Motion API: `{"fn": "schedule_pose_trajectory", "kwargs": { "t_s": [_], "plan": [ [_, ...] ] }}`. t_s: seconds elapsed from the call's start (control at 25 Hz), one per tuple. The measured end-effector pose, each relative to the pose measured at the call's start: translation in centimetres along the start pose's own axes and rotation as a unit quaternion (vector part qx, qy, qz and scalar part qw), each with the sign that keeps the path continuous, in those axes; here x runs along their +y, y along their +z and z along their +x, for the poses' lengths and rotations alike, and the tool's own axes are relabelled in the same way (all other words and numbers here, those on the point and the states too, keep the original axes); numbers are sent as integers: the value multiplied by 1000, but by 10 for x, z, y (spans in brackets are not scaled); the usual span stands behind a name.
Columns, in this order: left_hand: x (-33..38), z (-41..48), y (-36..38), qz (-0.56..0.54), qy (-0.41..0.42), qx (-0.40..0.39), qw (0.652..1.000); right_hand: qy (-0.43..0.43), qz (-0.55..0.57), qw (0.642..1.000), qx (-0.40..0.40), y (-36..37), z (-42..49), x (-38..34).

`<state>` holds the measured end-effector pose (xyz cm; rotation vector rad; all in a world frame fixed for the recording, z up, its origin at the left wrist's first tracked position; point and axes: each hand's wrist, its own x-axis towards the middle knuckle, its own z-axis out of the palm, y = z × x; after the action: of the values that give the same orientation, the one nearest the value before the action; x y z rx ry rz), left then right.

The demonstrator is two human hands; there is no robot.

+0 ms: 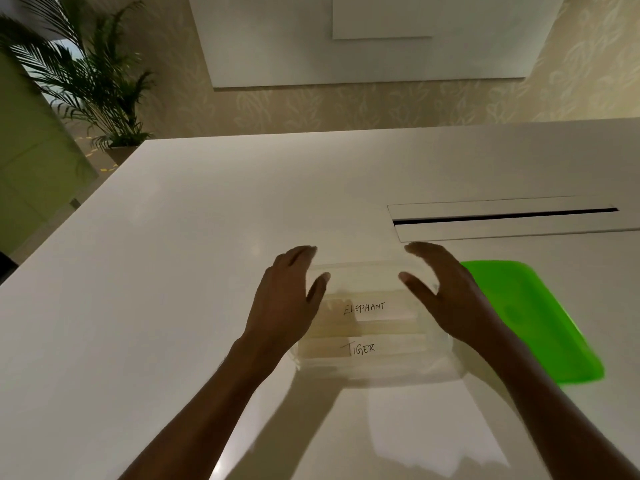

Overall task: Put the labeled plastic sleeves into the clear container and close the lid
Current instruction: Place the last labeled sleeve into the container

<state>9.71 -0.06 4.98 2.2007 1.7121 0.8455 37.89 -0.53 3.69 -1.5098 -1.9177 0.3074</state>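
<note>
head view: left hand (284, 299) and right hand (446, 292), fingers spread, flank the clear container (377, 370).

Container (375, 370) on bench (173, 271), toward near edge, right of middle. Two labeled sleeves inside: ELEPHANT sleeve (367, 308) behind TIGER sleeve (363, 348). Lid (530, 317) on bench just right of container. Left hand (284, 299) at container's left side, right hand (450, 292) at its right. Slot (505, 216) behind lid, toward right edge.
</note>
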Motion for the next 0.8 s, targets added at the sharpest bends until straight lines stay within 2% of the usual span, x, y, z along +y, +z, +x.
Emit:
{"fn": "schedule_pose_trajectory", "kwargs": {
  "t_s": [0.08, 0.16, 0.32, 0.48, 0.8],
  "plan": [
    [-5, -11, 2, -99, -87, -12, 991, 114, 113, 986, 33, 6, -4, 5],
    [-9, -19, 6, -165, -151, -45, 974, 200, 211, 957, 15, 13, -8, 7],
    [-12, -27, 14, -269, -213, -49, 938, 233, 347, 908, 16, 25, -15, 7],
    [-8, -33, 18, -332, -230, -23, 914, 246, 360, 900, 29, 33, -17, -2],
    [-56, -53, -12, -344, -237, 15, 908, 243, 350, 905, 17, 69, -23, -52]
  ]
}}
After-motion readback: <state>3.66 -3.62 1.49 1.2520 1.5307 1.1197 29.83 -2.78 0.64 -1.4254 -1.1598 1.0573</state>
